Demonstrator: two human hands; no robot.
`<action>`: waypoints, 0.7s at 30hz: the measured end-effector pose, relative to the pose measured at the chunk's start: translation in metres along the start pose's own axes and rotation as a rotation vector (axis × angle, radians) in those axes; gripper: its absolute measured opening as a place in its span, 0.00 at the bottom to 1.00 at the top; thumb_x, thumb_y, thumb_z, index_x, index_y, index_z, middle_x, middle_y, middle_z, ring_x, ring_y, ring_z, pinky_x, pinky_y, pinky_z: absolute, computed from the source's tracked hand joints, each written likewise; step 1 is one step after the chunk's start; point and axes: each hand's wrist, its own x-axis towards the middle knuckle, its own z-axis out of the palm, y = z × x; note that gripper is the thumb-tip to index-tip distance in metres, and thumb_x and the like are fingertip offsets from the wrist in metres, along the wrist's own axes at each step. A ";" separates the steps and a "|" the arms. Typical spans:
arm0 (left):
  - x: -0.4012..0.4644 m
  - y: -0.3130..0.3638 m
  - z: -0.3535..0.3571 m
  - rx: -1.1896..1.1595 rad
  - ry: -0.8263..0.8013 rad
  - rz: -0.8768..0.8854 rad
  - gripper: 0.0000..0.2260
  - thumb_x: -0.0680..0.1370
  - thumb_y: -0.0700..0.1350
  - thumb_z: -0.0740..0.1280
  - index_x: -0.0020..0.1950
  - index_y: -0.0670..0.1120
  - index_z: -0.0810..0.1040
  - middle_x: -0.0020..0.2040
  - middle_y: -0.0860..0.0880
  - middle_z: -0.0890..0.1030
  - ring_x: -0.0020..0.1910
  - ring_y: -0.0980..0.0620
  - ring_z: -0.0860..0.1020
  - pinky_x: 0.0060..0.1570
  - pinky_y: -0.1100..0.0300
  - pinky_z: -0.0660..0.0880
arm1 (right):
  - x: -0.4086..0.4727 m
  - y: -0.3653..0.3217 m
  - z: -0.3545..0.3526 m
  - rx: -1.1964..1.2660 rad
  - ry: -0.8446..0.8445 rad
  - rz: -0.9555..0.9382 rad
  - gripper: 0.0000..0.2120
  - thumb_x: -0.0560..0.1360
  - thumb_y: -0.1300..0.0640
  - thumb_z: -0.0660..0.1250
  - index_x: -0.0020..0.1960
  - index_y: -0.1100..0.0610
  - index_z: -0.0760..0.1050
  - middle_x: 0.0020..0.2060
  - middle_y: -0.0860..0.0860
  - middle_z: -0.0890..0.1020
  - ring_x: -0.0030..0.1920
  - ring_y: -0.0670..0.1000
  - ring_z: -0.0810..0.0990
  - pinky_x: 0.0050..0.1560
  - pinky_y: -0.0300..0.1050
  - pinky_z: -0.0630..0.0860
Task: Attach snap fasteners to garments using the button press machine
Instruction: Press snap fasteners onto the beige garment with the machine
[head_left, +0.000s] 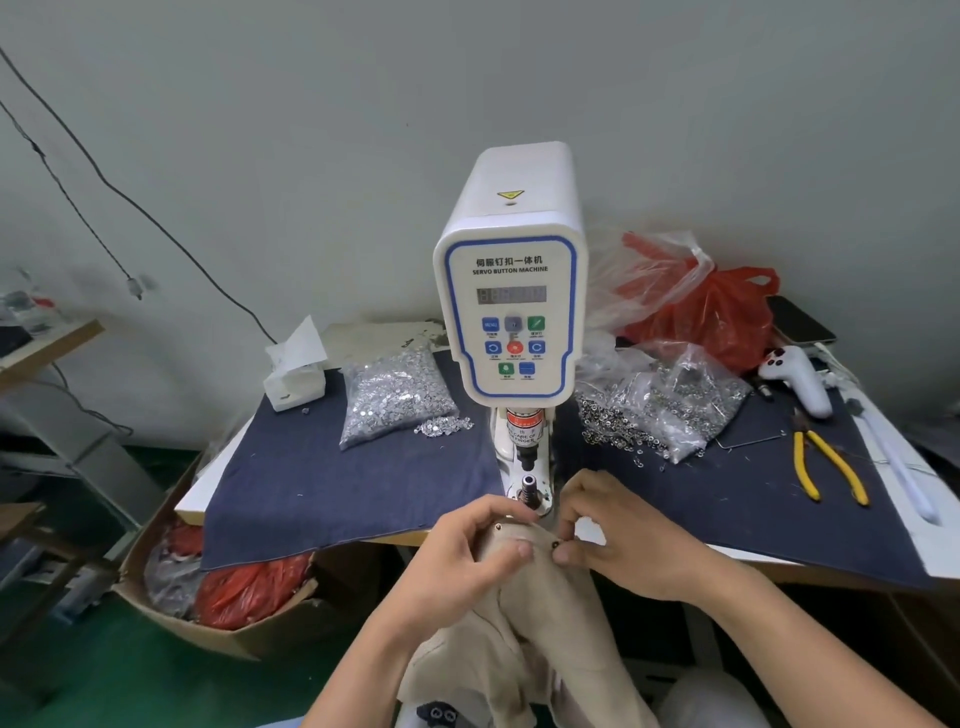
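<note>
Just in front of the servo button machine (511, 291), the person holds a beige garment (524, 634) bunched up near the lower die (529, 488), not yet laid on it. Their left hand (462, 561) has its fingers closed on a fold of the cloth, where one small snap (500, 527) already seems set; their right hand (628, 540) pinches a dark fastener piece (556, 544) at the garment's edge. I'd judge this piece still needs pressing, and how many remain I can't tell. Dark blue cloth (322, 478) covers the table; bags of silver fasteners (389, 400) sit either side of the machine, with yellow-handled pliers (826, 467) to the right. A cardboard box (171, 597) stands on the green floor.
</note>
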 end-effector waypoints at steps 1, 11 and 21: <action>0.001 -0.001 -0.004 0.074 -0.011 -0.007 0.08 0.79 0.46 0.74 0.57 0.56 0.85 0.51 0.55 0.86 0.51 0.55 0.82 0.53 0.60 0.77 | 0.000 -0.001 0.000 -0.003 0.013 -0.040 0.11 0.76 0.50 0.75 0.43 0.44 0.72 0.47 0.39 0.74 0.54 0.39 0.70 0.55 0.31 0.63; 0.007 -0.004 -0.012 -0.030 0.061 0.096 0.04 0.78 0.50 0.75 0.46 0.51 0.84 0.51 0.54 0.82 0.41 0.60 0.76 0.46 0.68 0.70 | 0.004 -0.008 0.004 0.150 0.070 -0.047 0.14 0.79 0.57 0.73 0.44 0.43 0.71 0.39 0.39 0.80 0.40 0.43 0.77 0.45 0.36 0.71; 0.018 -0.003 0.000 -0.114 0.025 -0.081 0.15 0.76 0.53 0.69 0.34 0.50 0.68 0.33 0.52 0.68 0.35 0.53 0.63 0.38 0.57 0.58 | 0.021 0.016 0.002 0.354 0.005 0.238 0.10 0.81 0.50 0.69 0.43 0.53 0.79 0.36 0.45 0.82 0.37 0.46 0.78 0.42 0.45 0.73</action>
